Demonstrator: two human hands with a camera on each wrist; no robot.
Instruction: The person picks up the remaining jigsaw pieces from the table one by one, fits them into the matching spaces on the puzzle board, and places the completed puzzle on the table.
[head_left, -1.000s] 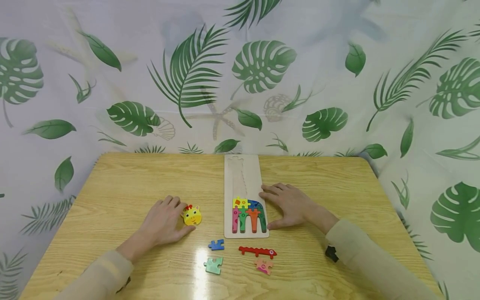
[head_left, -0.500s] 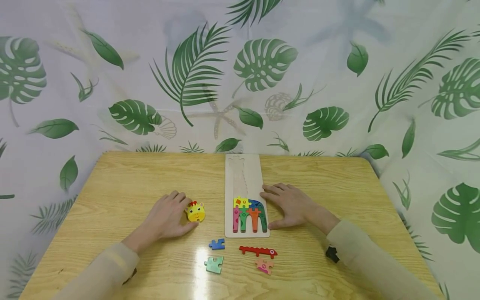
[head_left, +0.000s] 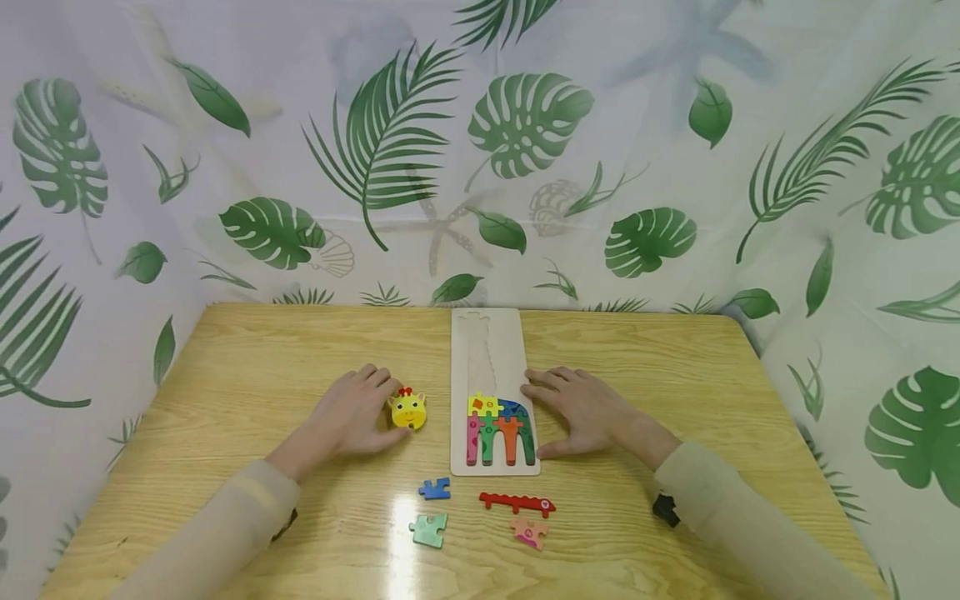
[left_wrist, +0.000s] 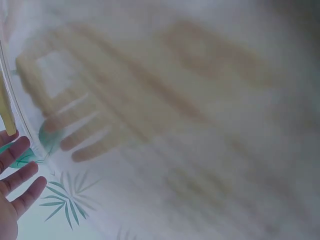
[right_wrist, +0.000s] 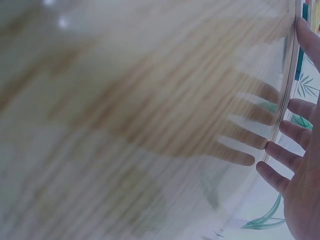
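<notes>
In the head view my left hand (head_left: 351,412) pinches a yellow giraffe-head puzzle piece (head_left: 408,412) between thumb and fingers, left of the wooden puzzle board (head_left: 507,350). The left wrist view catches the fingers (left_wrist: 20,177) beside a yellow edge of that piece (left_wrist: 6,110). Colourful leg and body pieces (head_left: 498,425) fill the board's lower half; the long neck recess above is bare. My right hand (head_left: 581,412) rests along the board's right edge, fingers spread and thumb near the lower corner. From the right wrist, its fingers (right_wrist: 283,156) reach to the board's side.
In front of the board lie a blue puzzle piece (head_left: 434,488), a green one (head_left: 428,530), a long red one (head_left: 517,502) and a pink-orange one (head_left: 529,533). A leaf-printed cloth (head_left: 480,167) hangs behind the wooden table (head_left: 637,533).
My left hand has slid right and slightly away from me with the giraffe-head piece, closer to the board. The right hand stays at the board's edge.
</notes>
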